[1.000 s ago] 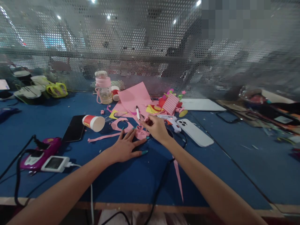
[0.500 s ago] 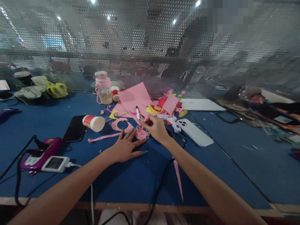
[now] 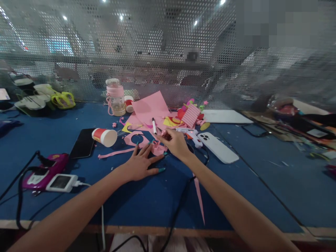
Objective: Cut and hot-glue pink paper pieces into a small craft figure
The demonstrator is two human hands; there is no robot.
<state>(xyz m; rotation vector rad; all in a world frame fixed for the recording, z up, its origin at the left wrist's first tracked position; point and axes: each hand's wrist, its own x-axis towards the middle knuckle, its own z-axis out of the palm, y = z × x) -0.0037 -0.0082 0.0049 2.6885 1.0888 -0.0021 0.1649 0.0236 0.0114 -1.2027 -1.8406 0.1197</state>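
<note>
My left hand [image 3: 140,163] lies flat on the blue table with its fingers spread. Its fingertips touch or border a cut pink paper piece [image 3: 158,149]. My right hand [image 3: 175,142] is closed in a pinch just above that piece; what the fingers hold is small and mostly hidden, with a bit of pink showing. Just beyond the right fingertips is a white marker [image 3: 154,126] with a black end. A pink paper cutout with a round hole [image 3: 127,140] lies past the left fingers, and a pink strip [image 3: 115,154] extends to its left.
Right of my right hand are a glue gun [image 3: 194,137] and a white phone [image 3: 219,148]. Leftward lie a paper cup [image 3: 105,137], a black phone [image 3: 82,143] and a purple power strip [image 3: 47,171]. A bottle [image 3: 115,98] stands behind. Cables cross the table's front edge.
</note>
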